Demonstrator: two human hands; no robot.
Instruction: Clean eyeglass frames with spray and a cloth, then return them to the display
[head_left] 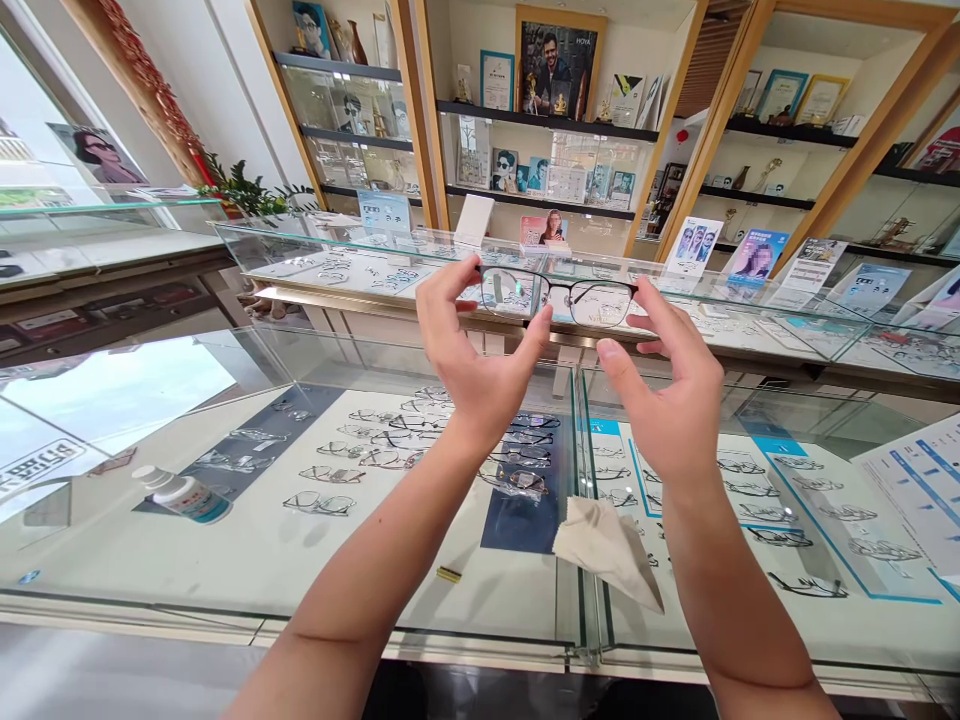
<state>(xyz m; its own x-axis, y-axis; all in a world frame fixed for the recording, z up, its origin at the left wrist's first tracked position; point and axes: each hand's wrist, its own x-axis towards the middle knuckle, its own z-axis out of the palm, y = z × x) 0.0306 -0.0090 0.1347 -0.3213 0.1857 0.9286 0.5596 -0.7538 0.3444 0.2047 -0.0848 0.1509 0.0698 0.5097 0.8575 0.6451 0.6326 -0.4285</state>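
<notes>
The near glass counter [255,580] holds rows of eyeglasses [319,503], with a dark blue panel [517,525] under some of them. A small gold-coloured piece [448,574] lies near the counter's front edge, and a printed chart [919,490] stands at its right end. Beyond the counter is a farther display case [352,305] bearing upright cards [754,257]. Behind that, wood-framed shelves [544,118] hold a large framed poster [559,78]. Beyond the counter's left side are a leafy plant [251,192] and a wooden trunk [124,80] draped in red.
</notes>
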